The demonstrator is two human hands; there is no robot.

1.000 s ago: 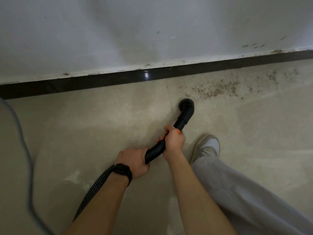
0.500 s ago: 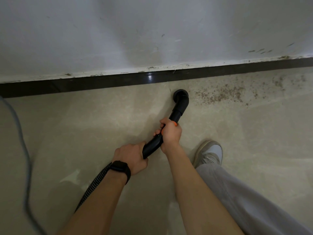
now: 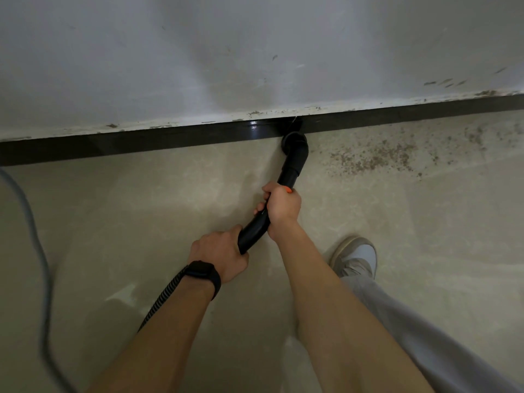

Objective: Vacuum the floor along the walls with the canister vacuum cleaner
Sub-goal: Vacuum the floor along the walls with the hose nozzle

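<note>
A black curved vacuum nozzle (image 3: pixel 295 154) reaches forward, its round mouth down on the beige floor right against the dark baseboard (image 3: pixel 170 141). My right hand (image 3: pixel 282 205) grips the black tube just behind the bend, beside a small orange part. Lower down, my left hand (image 3: pixel 219 255), with a black watch on the wrist, grips the tube's rear end. From there the ribbed hose (image 3: pixel 164 296) runs back under my left forearm. A patch of brown dirt specks (image 3: pixel 374 158) lies on the floor to the right of the nozzle. The canister is out of view.
A white scuffed wall (image 3: pixel 255 52) rises above the baseboard. A grey cable (image 3: pixel 37 239) curves over the floor at the left edge. My right foot in a pale shoe (image 3: pixel 355 258) and grey trouser leg stands at lower right.
The nozzle has slid forward across the floor, from some way short of the baseboard to right against it. Both hands moved forward with the tube, their grips unchanged.
</note>
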